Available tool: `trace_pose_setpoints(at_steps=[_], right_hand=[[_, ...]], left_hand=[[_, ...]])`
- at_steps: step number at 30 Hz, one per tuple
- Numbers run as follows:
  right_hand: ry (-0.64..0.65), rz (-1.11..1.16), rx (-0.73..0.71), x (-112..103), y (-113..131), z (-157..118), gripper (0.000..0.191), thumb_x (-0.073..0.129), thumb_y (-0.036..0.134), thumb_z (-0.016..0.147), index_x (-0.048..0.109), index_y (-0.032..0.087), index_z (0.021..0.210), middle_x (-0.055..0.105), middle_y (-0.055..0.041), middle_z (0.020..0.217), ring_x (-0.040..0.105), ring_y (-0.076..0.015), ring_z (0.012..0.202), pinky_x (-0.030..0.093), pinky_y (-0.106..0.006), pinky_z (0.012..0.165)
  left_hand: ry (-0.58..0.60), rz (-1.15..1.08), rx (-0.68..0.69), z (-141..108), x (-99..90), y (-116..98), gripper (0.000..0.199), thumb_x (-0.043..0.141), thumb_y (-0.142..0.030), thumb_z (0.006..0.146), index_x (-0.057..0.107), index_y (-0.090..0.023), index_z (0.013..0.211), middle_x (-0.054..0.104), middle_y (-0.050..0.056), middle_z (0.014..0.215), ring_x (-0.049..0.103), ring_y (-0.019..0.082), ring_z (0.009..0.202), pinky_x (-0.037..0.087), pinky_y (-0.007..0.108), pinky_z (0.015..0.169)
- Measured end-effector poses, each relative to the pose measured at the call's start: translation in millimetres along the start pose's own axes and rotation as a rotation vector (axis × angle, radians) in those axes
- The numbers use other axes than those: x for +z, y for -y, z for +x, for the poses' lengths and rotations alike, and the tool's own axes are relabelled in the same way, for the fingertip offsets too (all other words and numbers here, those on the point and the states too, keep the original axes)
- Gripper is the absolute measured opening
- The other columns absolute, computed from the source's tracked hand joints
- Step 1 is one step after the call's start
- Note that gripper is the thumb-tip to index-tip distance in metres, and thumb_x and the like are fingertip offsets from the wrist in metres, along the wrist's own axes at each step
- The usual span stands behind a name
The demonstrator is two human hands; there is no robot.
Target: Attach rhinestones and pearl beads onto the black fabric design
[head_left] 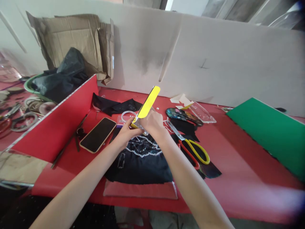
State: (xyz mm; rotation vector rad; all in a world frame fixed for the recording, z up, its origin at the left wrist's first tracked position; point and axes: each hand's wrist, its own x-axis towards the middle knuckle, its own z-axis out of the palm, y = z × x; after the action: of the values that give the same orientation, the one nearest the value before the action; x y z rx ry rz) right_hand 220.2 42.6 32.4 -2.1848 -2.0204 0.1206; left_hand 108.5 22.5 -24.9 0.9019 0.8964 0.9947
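Both my hands were up over the middle of the red surface (238,178), meeting on the yellow card (148,103). My left hand (125,133) had its fingers pinched narrow on the card's lower end, and my right hand (153,122) closed round that same end from the other side, with a bit of clear plastic wrap (142,129) bunched under it. The card stood tilted, its free end pointing up and away toward the cardboard wall (214,63).

It looked light and fairly stiff to me, a flat strip that would keep its line if held low but could crease if squeezed mid-length. Glossy face, so probably slick; I judged the bottom corner, thumb against forefinger, the safest hold. The wrap looked soft and slippery, no good to grip by.

Right beneath my wrists lay the black beaded garment (140,159) on its clear sleeve (140,190). The phone (98,135) lay face up just left of it, near the red divider (59,124). The yellow-handled scissors (190,144) lay to the right, blades toward the card, on black scraps. A green board (269,130) sat well apart at the far right.
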Motion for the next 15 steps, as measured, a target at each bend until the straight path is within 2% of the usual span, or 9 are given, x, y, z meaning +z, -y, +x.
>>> trace_pose_setpoints(at_steps=[6,12,15], right_hand=[[0.013,-0.008,-0.025,2,1,-3,0.033,0.042,0.026,0.093,0.07,0.015,0.107,0.071,-0.0155,0.11,0.068,-0.0286,0.099,0.051,-0.037,0.078],[0.073,0.024,0.04,8,-4,4,0.032,0.045,0.025,0.091,0.069,0.018,0.109,0.072,-0.0145,0.108,0.068,-0.0291,0.101,0.051,-0.038,0.08],[0.042,0.088,0.035,12,-9,4,0.033,0.046,0.026,0.089,0.068,0.019,0.113,0.071,-0.0146,0.112,0.068,-0.0283,0.101,0.052,-0.036,0.078]], left_hand=[[-0.022,-0.055,0.019,0,1.3,1,0.066,0.082,-0.011,0.043,0.059,-0.017,0.105,0.066,-0.001,0.082,0.065,0.016,0.077,0.051,0.035,0.08],[-0.028,-0.018,0.031,1,1.7,2,0.068,0.081,-0.011,0.044,0.059,-0.017,0.108,0.065,-0.001,0.084,0.062,0.015,0.079,0.05,0.034,0.083],[-0.043,0.002,0.027,0,2.2,3,0.068,0.079,-0.01,0.045,0.059,-0.016,0.11,0.064,-0.001,0.083,0.061,0.014,0.077,0.049,0.034,0.082]])
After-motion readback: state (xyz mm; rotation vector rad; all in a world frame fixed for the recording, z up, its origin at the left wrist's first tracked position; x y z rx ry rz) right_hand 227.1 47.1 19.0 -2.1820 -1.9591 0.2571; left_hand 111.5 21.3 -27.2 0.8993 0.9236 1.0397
